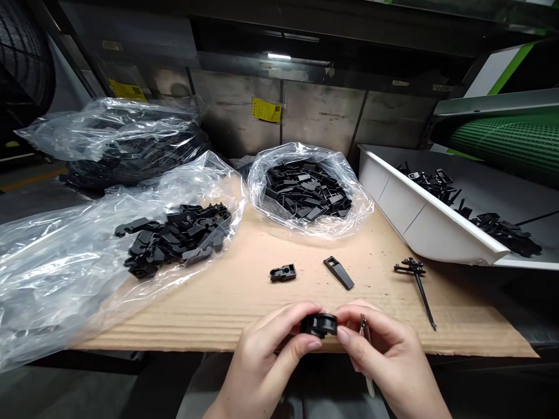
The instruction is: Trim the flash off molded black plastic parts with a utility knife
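Near the cardboard's front edge, my left hand [279, 349] is closed, pinching a small curved black plastic part [321, 325] between thumb and fingers. My right hand [379, 343] is closed too, its thumb and index finger on the part's right end. A thin knife-like tool [369, 386] with a metal tip is tucked in the right hand's fingers and points upward. Just beyond the hands lie a short black plastic clip piece [283, 273] and a flat black lever piece [338, 273] with a square hole.
Black pieces fill an open clear bag [312, 189]. Another clear bag [78, 250] spills a pile of black parts [179, 235]. A black moulded sprue [419, 285] lies right, before a white tray [419, 215] of black pieces. A fuller bag [131, 139] stands back left on the cardboard's [192, 314] far side.
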Tool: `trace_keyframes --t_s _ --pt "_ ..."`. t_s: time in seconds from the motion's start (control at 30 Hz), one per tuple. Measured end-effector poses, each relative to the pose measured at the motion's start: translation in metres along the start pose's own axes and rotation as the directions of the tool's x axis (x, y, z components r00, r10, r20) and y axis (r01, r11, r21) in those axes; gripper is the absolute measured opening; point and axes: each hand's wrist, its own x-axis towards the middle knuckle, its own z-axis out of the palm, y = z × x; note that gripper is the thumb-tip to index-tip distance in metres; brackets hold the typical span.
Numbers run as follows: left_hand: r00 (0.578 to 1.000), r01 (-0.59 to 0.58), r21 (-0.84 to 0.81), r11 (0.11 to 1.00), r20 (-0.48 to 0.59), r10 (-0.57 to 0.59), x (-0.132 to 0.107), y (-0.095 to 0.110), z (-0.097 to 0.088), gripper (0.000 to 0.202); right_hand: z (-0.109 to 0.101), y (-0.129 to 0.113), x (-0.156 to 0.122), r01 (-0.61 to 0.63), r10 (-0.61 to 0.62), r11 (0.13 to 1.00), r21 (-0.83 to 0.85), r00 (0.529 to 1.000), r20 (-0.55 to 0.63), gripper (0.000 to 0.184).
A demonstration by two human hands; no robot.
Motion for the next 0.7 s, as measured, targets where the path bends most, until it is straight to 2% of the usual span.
trace_keyframes --t_s 0.2,0.3,0.37,0.47,0.57,0.63,0.7 --pt "1.000 0.001 -0.005 1.000 0.002 -0.001 0.000 0.001 0.005 0.031 0.004 0.001 -0.004 0.056 -0.059 0.998 -0.041 0.994 -0.095 0.009" --pt "0.996 0.089 0.013 0.996 -0.023 -0.088 -0.001 0.004 0.001 0.025 -0.001 0.003 -0.002 -0.069 0.069 0.998 0.003 0.988 -0.139 0.017" --pt "0.990 0.142 0.062 0.988 -0.004 -0.142 0.007 0.009 -0.008 0.022 -0.007 0.005 0.002 -0.169 0.179 0.980 0.103 0.978 -0.104 0.025" --pt "0.996 0.081 0.241 0.967 0.003 -0.084 0.039 0.019 -0.025 0.020 -0.015 0.007 0.009 -0.195 0.207 0.954 0.230 0.978 -0.030 0.026" --pt "0.990 -0.107 0.533 0.839 -0.021 0.140 0.091 0.030 -0.035 0.022 -0.017 0.008 0.011 -0.193 0.201 0.953 0.235 0.979 -0.010 0.028" --pt "0.983 -0.124 0.578 0.807 -0.037 0.178 0.124 0.033 -0.036 0.023 -0.016 0.008 0.009 -0.184 0.191 0.959 0.214 0.982 -0.012 0.030" --pt "0.981 -0.116 0.616 0.779 -0.054 0.188 0.145 0.032 -0.041 0.022 -0.016 0.008 0.007 -0.163 0.172 0.969 0.184 0.985 -0.033 0.030"
